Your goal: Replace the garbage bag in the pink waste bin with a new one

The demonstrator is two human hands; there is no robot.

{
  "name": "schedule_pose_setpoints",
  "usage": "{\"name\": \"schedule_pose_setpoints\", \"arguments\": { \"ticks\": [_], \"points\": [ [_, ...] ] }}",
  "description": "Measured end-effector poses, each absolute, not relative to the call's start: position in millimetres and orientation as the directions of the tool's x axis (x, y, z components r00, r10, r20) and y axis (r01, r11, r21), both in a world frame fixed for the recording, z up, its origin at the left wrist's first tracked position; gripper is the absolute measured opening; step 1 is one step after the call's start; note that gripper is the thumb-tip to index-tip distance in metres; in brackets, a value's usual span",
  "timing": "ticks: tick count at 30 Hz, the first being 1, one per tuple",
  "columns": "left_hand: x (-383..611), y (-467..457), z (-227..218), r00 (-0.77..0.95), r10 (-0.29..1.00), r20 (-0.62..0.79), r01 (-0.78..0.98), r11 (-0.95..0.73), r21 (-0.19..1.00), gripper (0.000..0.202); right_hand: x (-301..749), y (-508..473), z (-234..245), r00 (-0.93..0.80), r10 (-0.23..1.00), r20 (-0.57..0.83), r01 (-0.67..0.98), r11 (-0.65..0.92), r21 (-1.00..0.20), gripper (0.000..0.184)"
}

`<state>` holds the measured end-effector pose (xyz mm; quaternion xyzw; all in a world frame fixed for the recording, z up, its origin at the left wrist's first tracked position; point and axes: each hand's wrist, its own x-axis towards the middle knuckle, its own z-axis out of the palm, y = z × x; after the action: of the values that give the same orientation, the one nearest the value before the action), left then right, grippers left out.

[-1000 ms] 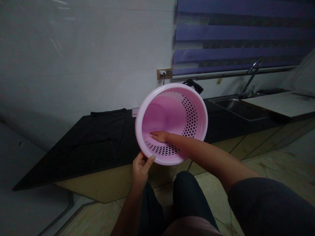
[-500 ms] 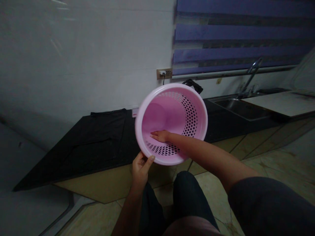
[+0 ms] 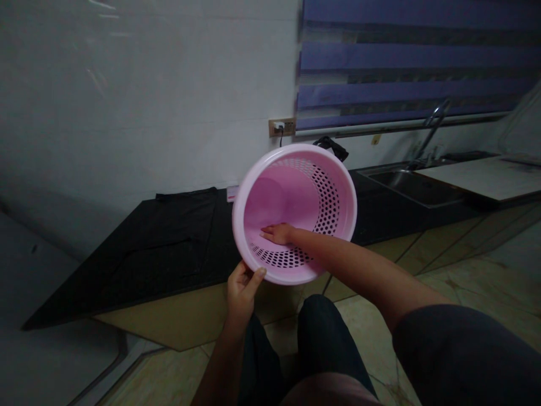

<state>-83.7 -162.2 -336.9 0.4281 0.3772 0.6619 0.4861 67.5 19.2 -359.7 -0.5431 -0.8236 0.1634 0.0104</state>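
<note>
Left hand (image 3: 240,292) is gripping the rim of a pink perforated plastic basket (image 3: 279,197), thumb hooked over the lip. Right hand (image 3: 276,233) is lying open and flat on the inside wall, just above the perforations. Basket is being held tilted, mouth facing the camera, above the person's knees (image 3: 321,321), in front of a black counter (image 3: 211,265). Steel sink (image 3: 409,189) is sitting well off to the right.

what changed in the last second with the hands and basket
The right hand slid slightly toward its wrist across the inside of the pink perforated plastic basket. The left hand stayed gripping the rim, and the basket stayed about where it was.
</note>
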Motion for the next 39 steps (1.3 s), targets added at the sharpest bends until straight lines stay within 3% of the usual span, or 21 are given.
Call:
{"name": "schedule_pose_setpoints", "arguments": {
  "ticks": [16, 32, 39],
  "points": [
    [-84.6, -162.9, -336.4, -0.155, 0.967, 0.202, -0.317, -0.242, 0.917, 0.025, 71.7, 18.1, -352.9, -0.451, 0.859, -0.242, 0.892, 0.428, -0.143, 0.066],
    [-79.6, -165.5, -324.8, -0.159, 0.964, 0.214, -0.271, -0.251, 0.929, 0.029, 73.5, 7.7, -350.3, -0.449, 0.878, -0.167, 0.89, 0.422, -0.174, 0.062],
    [-80.3, -163.6, -325.1, -0.177, 0.96, 0.219, -0.28, -0.262, 0.924, 0.029, 71.0, 3.2, -342.1, -0.426, 0.88, -0.208, 0.902, 0.398, -0.165, 0.064]
  ]
}}
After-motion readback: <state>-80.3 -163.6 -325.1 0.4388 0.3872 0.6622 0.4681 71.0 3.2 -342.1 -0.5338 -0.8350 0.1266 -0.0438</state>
